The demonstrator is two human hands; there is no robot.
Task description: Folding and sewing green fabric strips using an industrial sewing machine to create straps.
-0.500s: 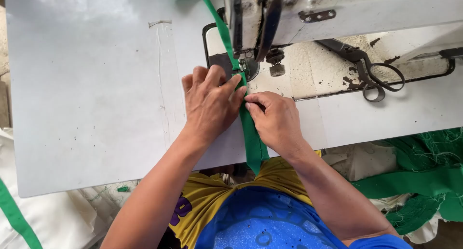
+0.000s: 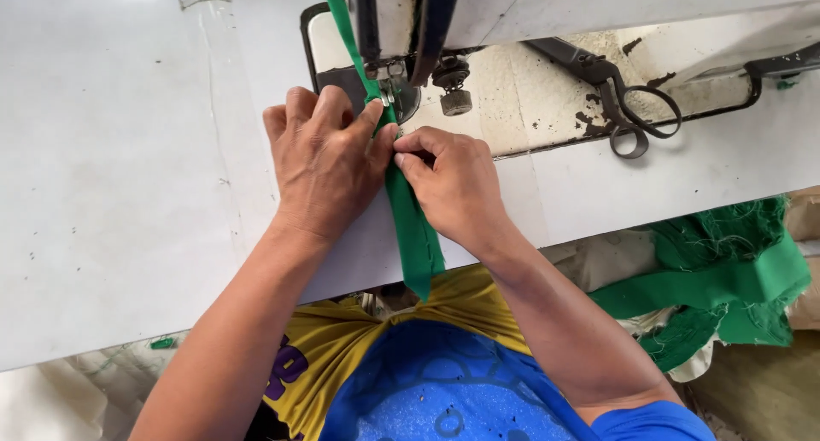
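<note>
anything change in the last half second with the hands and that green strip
Almost nothing. Both hands stay pinched on the green strip just before the presser foot: left hand flat beside it, right hand gripping its edge. The scissors lie where they were. Only the camera view has shifted slightly.

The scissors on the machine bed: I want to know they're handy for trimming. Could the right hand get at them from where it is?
Probably yes. The scissors lie uncovered on the bed, and nothing stands between them and the right hand, which now pinches the green strip.

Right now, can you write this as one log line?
left hand: pressing green strip | right hand: pinching strip | sewing machine: strip under foot | scissors: on machine bed
</note>
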